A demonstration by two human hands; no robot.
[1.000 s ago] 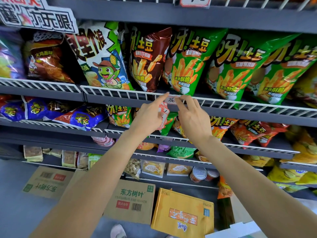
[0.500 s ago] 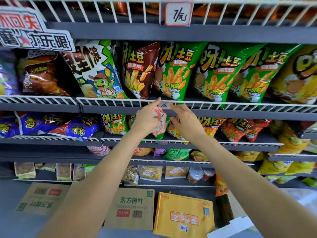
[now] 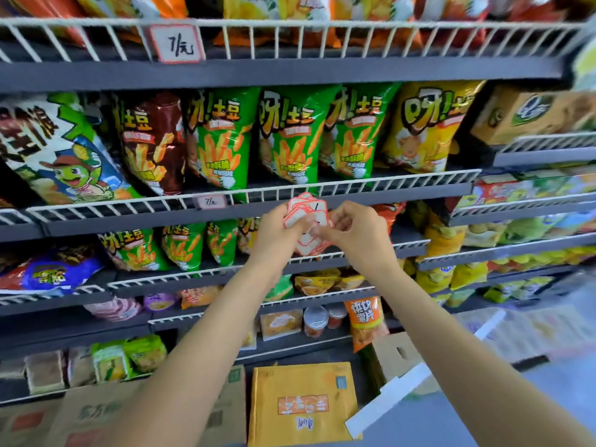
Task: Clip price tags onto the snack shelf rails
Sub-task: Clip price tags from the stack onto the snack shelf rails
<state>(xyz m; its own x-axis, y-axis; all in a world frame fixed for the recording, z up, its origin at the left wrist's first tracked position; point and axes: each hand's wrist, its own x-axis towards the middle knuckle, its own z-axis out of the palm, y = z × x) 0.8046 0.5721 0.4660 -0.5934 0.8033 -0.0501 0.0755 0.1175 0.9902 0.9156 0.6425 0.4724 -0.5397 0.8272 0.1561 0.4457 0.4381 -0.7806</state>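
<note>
My left hand (image 3: 280, 232) and right hand (image 3: 356, 235) meet just below the white wire rail (image 3: 354, 183), and my fingers (image 3: 298, 224) are closed around a fanned stack of price tags (image 3: 306, 211), thin white cards with red borders and cut corners. Left of the stack, a single price tag (image 3: 211, 201) hangs clipped on that rail, flat and handwritten. Above the rail stand glossy, crinkled green snack bags (image 3: 292, 137); higher up a larger tag (image 3: 176, 43) sits on the upper rail (image 3: 354, 24).
</note>
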